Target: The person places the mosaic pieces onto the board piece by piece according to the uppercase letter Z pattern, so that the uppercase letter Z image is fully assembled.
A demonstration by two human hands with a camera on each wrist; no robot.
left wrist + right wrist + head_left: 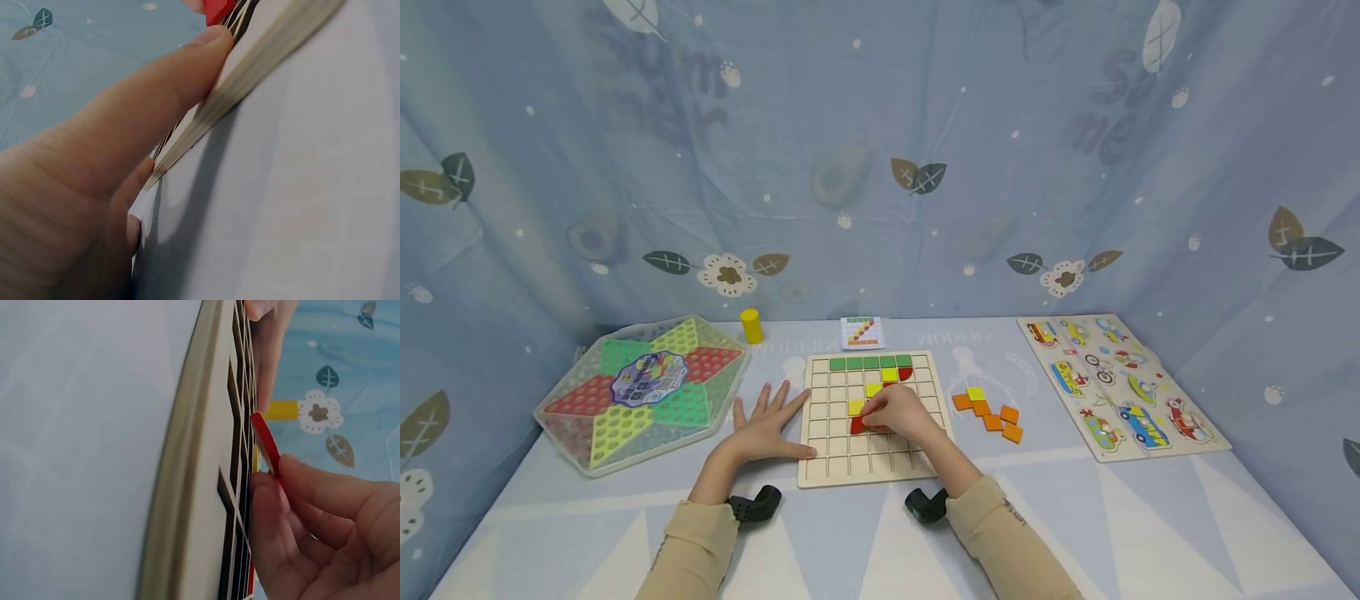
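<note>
A wooden grid board [823, 471] lies flat on the table. Between thumb and fingers, my right hand [901, 413] pinches a red tile [267, 442], held tilted over the grid. My left hand [767, 433] spreads its fingers at the board's left edge, with the thumb touching the rim. Green tiles [871, 363] form a row near the top of the grid. Below them, yellow tiles [872, 389] step diagonally down to the left, and a red rounded piece [906, 373] sits at upper right. Part of the grid is hidden behind my right hand.
Loose orange tiles [992, 422] and a yellow tile [975, 393] lie right of the board. A pattern card [862, 342] is behind it. A star-patterned game board [681, 408] and yellow cylinder [752, 327] stand left; a picture puzzle [1108, 446] lies right.
</note>
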